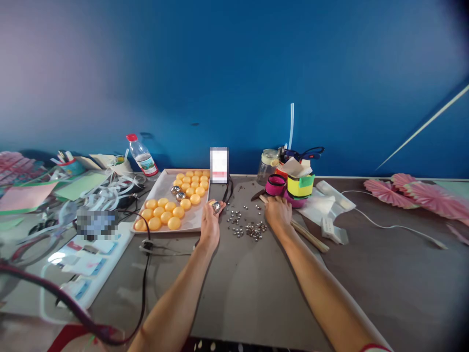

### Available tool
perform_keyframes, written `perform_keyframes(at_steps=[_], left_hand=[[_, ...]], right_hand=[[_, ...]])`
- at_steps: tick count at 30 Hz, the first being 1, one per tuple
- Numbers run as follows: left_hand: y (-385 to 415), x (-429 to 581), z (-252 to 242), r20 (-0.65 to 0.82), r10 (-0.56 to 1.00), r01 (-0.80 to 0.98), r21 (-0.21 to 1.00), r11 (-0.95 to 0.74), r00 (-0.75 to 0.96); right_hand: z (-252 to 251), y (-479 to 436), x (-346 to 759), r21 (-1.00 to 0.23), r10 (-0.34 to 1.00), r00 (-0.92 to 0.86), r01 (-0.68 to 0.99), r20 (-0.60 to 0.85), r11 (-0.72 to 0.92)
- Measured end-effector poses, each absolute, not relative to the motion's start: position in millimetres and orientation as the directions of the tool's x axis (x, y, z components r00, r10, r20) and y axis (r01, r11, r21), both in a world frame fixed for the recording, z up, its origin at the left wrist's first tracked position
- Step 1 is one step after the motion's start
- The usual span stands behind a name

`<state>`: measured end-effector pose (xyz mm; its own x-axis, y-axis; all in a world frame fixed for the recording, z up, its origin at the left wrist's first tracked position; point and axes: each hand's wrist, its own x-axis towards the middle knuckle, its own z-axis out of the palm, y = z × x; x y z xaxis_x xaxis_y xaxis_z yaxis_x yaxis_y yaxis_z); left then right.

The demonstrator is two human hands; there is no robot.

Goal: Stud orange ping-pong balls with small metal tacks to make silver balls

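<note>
My left hand [209, 221] is closed around a small ball [216, 207], partly silver, next to the right edge of a white tray [190, 222]. On the tray lie several orange balls [163, 214] and two silver ones [178, 192]. My right hand [277, 212] rests knuckles up on the grey table, fingers curled near a wooden stick [309, 235]; what it holds is hidden. Between my hands lies a scatter of small silver studs [246, 225].
Behind my right hand stand coloured tape rolls [299, 186], a jar [267, 164] and scissors. A water bottle [142, 155] lies by the tray. A power strip [88, 264], cables and paper clutter fill the left. Pink paper fans [421, 191] and a white cable [395, 226] lie right.
</note>
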<state>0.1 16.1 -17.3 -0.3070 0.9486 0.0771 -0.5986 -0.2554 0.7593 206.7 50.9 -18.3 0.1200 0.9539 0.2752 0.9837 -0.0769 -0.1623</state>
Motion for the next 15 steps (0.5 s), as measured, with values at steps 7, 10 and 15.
perform_keyframes(at_steps=[7,10,15], left_hand=[[17.6,0.2,-22.4,0.044,0.957,-0.598,0.772,-0.214,-0.286],[18.0,1.0,-25.5,0.036,0.964,-0.585,0.789,-0.189,-0.264],[21.2,0.2,-27.2,0.025,0.967,-0.605,0.776,-0.179,-0.255]], right_hand=[[-15.7,40.8,197.7,-0.276,0.943,0.021,0.958,0.332,0.075],[-19.2,39.1,192.5,-0.311,0.941,-0.048,0.937,0.335,0.158],[-28.6,39.8,181.5,-0.379,0.935,-0.181,0.878,0.305,0.293]])
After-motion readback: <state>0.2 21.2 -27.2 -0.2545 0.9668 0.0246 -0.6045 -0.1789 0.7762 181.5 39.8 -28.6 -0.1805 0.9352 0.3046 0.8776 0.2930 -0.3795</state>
